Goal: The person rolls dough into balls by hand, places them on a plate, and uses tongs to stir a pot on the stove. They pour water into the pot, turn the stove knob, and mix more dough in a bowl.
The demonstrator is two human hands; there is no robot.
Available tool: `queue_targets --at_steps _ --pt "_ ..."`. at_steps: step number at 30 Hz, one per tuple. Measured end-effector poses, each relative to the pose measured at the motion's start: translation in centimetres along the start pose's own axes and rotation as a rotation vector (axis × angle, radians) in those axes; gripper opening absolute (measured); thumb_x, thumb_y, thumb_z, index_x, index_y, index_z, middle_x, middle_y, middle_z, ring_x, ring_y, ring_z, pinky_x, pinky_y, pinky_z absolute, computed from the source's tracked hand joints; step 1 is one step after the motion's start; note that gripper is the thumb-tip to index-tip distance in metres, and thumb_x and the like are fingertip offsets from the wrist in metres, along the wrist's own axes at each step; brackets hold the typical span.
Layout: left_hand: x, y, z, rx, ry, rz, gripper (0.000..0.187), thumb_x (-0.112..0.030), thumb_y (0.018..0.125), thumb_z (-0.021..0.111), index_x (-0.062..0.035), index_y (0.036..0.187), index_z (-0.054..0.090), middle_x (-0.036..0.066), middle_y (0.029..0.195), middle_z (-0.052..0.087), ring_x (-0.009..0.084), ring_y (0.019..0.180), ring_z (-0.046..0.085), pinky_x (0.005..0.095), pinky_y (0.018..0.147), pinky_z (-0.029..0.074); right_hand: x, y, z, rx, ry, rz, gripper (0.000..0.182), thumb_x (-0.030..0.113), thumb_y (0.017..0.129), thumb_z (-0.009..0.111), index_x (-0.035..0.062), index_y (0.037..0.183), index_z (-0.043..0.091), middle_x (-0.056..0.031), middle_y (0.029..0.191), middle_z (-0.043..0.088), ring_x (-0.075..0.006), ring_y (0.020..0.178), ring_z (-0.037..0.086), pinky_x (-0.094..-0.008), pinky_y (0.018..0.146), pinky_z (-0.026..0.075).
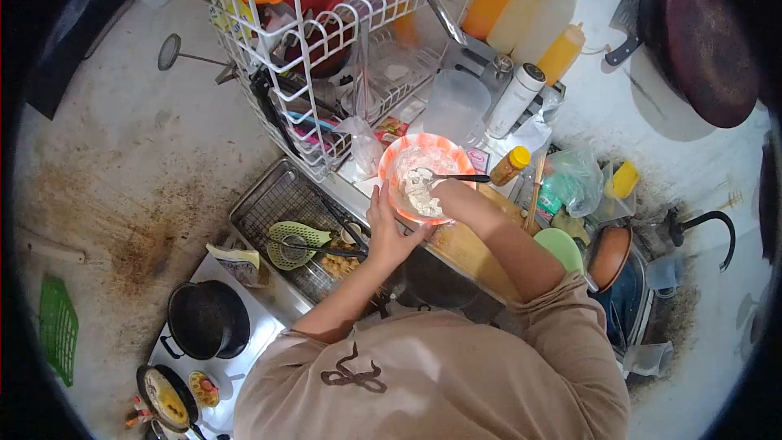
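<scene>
An orange plastic bowl (397, 160) with white batter or dough in it stands at the middle of the counter. My left hand (389, 230) cups the bowl's near rim and underside. My right hand (446, 192) is inside the bowl, down in the white mix, with a dark-handled spoon (461, 178) lying across the rim right by it. Whether the fingers grip the spoon is not clear. Both forearms reach up from my tan sleeves at the bottom.
A white wire dish rack (326, 33) stands behind the bowl. Squeeze bottles (562, 53), a clear jug (454, 104) and a white shaker (515, 99) crowd the back. A metal tray with a green skimmer (295, 243) lies left. A black pot (208, 319) sits on the stove. A dark pan (707, 41) hangs right.
</scene>
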State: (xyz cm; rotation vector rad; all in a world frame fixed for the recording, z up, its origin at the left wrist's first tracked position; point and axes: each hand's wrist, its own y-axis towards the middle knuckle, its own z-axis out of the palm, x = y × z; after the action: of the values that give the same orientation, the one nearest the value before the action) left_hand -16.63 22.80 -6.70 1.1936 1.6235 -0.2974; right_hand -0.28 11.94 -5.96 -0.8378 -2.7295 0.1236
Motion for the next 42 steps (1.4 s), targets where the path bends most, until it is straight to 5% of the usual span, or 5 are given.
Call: queue_targets --at_steps 8,18,35,38,42 --pt "-1.6 -0.5 -0.4 -0.057 0.104 0.001 0.093 -0.031 0.064 0.072 -0.0030 0.133 0.016 0.032 0.128 0.020 0.0451 0.116 0.022 0.0504 0.096 0.020 1.1 1.4 -0.7 0.263 -0.001 0.073 0.020 0.010 0.067 0.057 -0.0004 0.083 0.065 -0.0214 0.081 0.062 -0.0298 0.071 0.062 -0.0380 0.064 0.047" --pt "-1.8 -0.1 -1.1 -0.161 -0.028 0.065 0.065 -0.011 0.065 0.065 -0.0077 0.123 0.036 0.021 0.126 0.030 0.0370 0.112 0.027 0.0458 0.094 0.022 1.0 -1.6 -6.8 0.093 1.270 0.149 0.032 0.007 0.075 0.063 -0.0032 0.105 0.056 -0.0083 0.092 0.061 -0.0126 0.079 0.058 -0.0233 0.069 0.048" --pt "-3.8 4.0 -1.8 0.040 -0.156 0.224 0.030 -0.004 0.072 0.057 -0.0057 0.102 0.055 0.012 0.101 0.051 0.0249 0.089 0.050 0.0326 0.079 0.040 2.5 -0.9 -3.0 -0.407 1.199 0.289 0.019 0.013 0.087 0.050 -0.0020 0.089 0.060 -0.0030 0.062 0.055 -0.0114 0.047 0.049 -0.0265 0.043 0.040" --pt "-3.8 4.6 -1.5 0.037 -0.100 0.256 0.031 -0.002 0.074 0.058 -0.0072 0.104 0.054 0.007 0.098 0.051 0.0161 0.081 0.048 0.0271 0.072 0.042 3.3 -1.6 -5.0 -0.209 1.829 0.383 0.022 0.020 0.089 0.047 0.0003 0.086 0.057 -0.0022 0.061 0.050 -0.0115 0.048 0.045 -0.0268 0.043 0.036" --pt "-4.3 4.8 -1.5 0.031 -0.084 0.249 0.031 -0.003 0.076 0.058 -0.0069 0.106 0.054 0.006 0.099 0.051 0.0144 0.082 0.048 0.0253 0.070 0.042 2.1 -1.8 -4.2 -0.209 1.354 0.163 0.024 0.022 0.091 0.043 0.0012 0.085 0.053 -0.0044 0.064 0.048 -0.0115 0.051 0.044 -0.0258 0.043 0.033"
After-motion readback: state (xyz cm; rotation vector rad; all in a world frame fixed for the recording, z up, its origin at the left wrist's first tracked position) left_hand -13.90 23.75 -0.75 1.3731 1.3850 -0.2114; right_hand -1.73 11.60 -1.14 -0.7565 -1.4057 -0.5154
